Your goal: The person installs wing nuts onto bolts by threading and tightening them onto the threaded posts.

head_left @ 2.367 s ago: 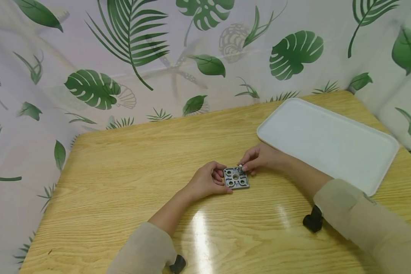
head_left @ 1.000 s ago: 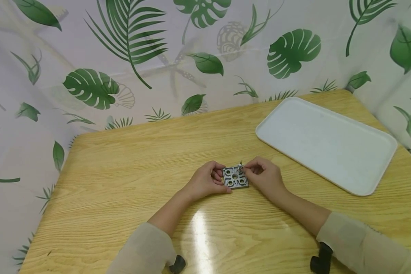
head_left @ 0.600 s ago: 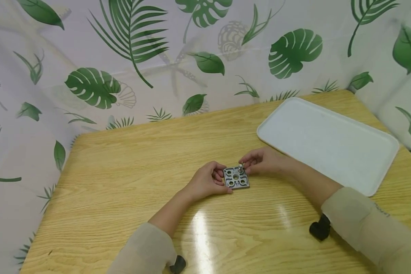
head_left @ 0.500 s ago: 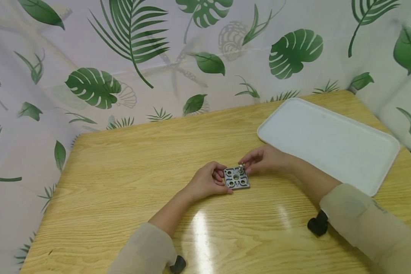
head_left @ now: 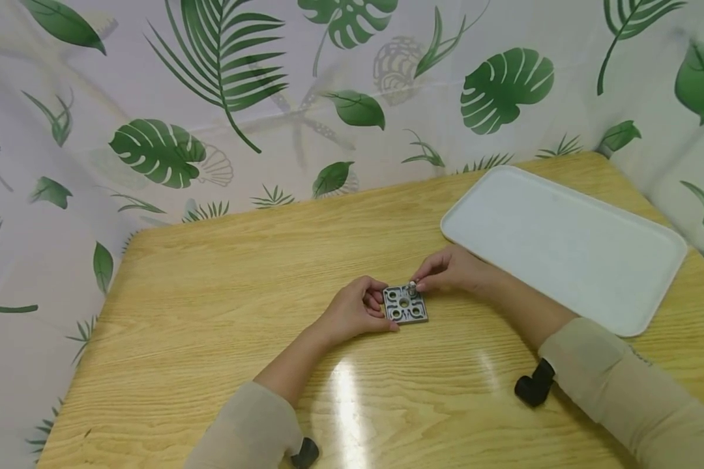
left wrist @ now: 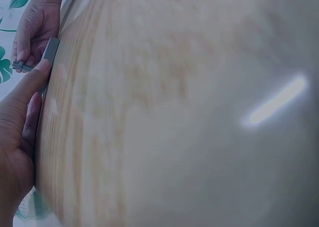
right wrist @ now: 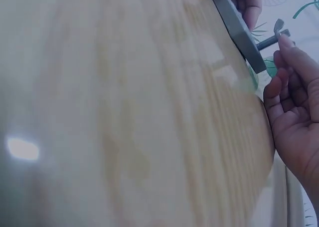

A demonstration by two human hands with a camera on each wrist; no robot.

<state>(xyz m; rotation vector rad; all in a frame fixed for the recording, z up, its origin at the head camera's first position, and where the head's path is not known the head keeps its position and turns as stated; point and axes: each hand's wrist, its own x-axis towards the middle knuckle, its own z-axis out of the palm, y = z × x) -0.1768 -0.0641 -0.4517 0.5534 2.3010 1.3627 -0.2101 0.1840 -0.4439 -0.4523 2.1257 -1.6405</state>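
Observation:
A square grey metal plate (head_left: 405, 311) with several round holes lies flat on the table in the head view. My left hand (head_left: 349, 314) grips its left side, thumb along the near edge and fingers at the far left. From the hole at the plate's far right corner a silver wing bolt (head_left: 412, 287) stands upright. My right hand (head_left: 454, 272) pinches its head with thumb and forefinger. The right wrist view shows the threaded shank (right wrist: 267, 43) between plate and head. How deep the bolt sits is hidden.
A white rectangular tray (head_left: 563, 244) lies at the back right, just behind the right forearm. Wood-grain table (head_left: 223, 293) surrounds the plate. A leaf-patterned cloth (head_left: 305, 150) hangs behind the table's far edge.
My right hand swung from the bolt's near right side to its far right side, fingers loosened from the head, then thumb and forefinger closed on it again. Left hand and plate stayed put.

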